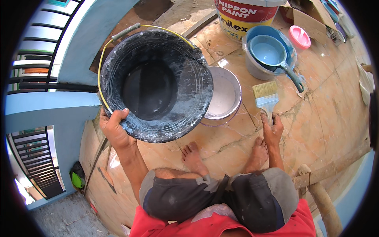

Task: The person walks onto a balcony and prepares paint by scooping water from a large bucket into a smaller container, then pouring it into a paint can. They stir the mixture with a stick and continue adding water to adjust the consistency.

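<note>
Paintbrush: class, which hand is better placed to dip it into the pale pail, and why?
Probably the right hand: it holds the paintbrush by its handle, and the pale pail stands to its left. The left hand grips the black bucket by its rim.

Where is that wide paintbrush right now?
In the head view, the paintbrush is right of centre, held in the person's right hand with its bristles pointing away from the person, just below the blue dipper in the picture.
</note>
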Demonstrator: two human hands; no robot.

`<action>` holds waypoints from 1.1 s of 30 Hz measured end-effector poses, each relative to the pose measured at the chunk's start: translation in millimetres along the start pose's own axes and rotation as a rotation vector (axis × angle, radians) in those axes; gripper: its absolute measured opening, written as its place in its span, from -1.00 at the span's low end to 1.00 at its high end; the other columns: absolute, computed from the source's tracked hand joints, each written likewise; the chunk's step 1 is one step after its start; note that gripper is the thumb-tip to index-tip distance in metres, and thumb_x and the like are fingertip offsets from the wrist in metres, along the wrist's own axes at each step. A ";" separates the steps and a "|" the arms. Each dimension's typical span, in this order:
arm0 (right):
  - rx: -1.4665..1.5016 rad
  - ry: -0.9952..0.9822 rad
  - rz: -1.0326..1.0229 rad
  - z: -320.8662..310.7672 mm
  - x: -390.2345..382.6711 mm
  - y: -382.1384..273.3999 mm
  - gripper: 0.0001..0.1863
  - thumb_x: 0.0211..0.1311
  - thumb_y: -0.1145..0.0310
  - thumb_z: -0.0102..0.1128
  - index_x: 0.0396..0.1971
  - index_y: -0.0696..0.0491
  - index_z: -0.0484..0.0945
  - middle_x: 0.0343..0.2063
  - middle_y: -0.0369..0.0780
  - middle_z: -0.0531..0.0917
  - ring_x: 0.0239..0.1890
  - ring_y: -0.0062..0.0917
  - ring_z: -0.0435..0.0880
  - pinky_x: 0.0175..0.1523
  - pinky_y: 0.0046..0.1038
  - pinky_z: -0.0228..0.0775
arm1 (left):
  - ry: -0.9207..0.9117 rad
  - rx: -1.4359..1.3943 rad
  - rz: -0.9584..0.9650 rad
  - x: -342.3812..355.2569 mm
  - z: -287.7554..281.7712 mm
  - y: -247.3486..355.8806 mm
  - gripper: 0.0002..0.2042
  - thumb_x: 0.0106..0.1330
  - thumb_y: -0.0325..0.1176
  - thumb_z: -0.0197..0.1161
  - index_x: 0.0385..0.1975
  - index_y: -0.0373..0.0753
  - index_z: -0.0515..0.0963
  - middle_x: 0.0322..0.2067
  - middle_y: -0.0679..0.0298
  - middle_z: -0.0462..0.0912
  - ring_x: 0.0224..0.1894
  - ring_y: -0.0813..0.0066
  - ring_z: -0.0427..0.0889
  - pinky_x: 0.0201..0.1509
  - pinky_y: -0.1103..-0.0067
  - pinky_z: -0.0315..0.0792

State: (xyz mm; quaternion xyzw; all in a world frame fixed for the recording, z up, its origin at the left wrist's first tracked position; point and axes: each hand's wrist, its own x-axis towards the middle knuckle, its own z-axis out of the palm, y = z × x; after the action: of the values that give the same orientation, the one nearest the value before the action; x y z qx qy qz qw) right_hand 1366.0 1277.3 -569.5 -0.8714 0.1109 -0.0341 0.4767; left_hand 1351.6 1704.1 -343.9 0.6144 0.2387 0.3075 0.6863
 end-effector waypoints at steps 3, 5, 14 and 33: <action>-0.088 0.071 0.025 -10.5 -4.7 42.1 -0.62 0.29 0.26 0.48 -0.11 0.29 0.67 -0.34 0.09 0.78 -0.29 -0.14 0.81 -0.15 -0.24 0.56 | 0.016 -0.025 0.004 -2.5 11.7 -2.9 -0.53 0.03 -0.71 0.13 0.04 -0.49 0.55 -0.18 0.05 0.70 -0.25 0.22 0.74 -0.03 0.36 0.68; -0.135 0.052 0.096 -19.3 -3.9 50.6 -0.59 0.30 0.22 0.47 -0.07 0.28 0.68 -0.31 0.12 0.78 -0.23 -0.08 0.82 -0.12 -0.20 0.58 | 0.006 0.003 0.000 -0.4 7.3 -0.7 -0.53 0.03 -0.71 0.12 0.04 -0.48 0.55 -0.19 0.07 0.70 -0.25 0.22 0.74 -0.03 0.36 0.68; -0.372 0.151 0.053 -32.9 2.2 103.2 -0.57 0.32 0.09 0.42 -0.04 0.16 0.69 -0.30 0.07 0.78 -0.23 0.03 0.78 -0.11 -0.08 0.57 | 0.019 0.016 0.034 -3.8 14.9 3.0 -0.49 0.02 -0.73 0.11 0.07 -0.42 0.53 -0.14 0.09 0.65 -0.22 0.23 0.71 0.00 0.36 0.67; -0.508 0.226 -0.057 -33.3 11.2 102.5 -0.55 0.36 0.05 0.40 -0.09 0.19 0.66 -0.12 -0.02 0.68 -0.05 -0.06 0.67 0.05 -0.12 0.51 | -0.020 0.014 0.032 -2.9 13.6 5.5 -0.59 0.00 -0.73 0.14 -0.07 -0.53 0.58 -0.20 0.04 0.72 -0.24 0.26 0.74 0.08 0.39 0.65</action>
State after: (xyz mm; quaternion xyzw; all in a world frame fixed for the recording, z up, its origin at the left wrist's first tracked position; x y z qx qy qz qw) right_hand 1354.9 1193.9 -637.9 -0.9565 0.1437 -0.1156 0.2263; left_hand 1358.4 1692.9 -336.9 0.6261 0.2242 0.3103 0.6793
